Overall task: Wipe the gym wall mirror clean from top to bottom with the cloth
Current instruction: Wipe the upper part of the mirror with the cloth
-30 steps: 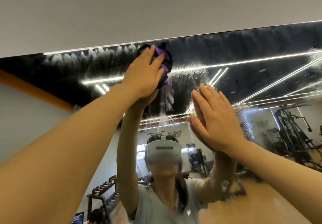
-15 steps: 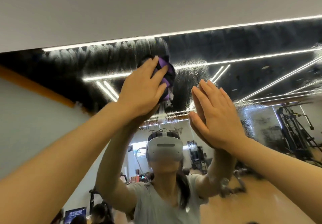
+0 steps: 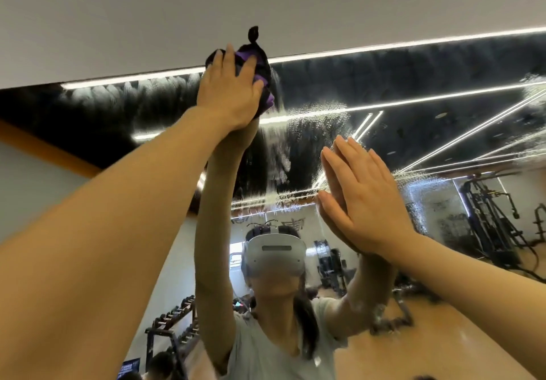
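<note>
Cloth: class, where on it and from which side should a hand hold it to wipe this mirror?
Hold the cloth over its bunched middle from the room side, palm towards the mirror, as the left hand does. It is a crumpled wad against flat glass, so spread fingers likely press more of it flat; the loose tail at its top offers no pressing surface.

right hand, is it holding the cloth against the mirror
No, the right hand lies flat and bare on the mirror, while the left hand presses the purple cloth at the mirror's top edge.
</note>
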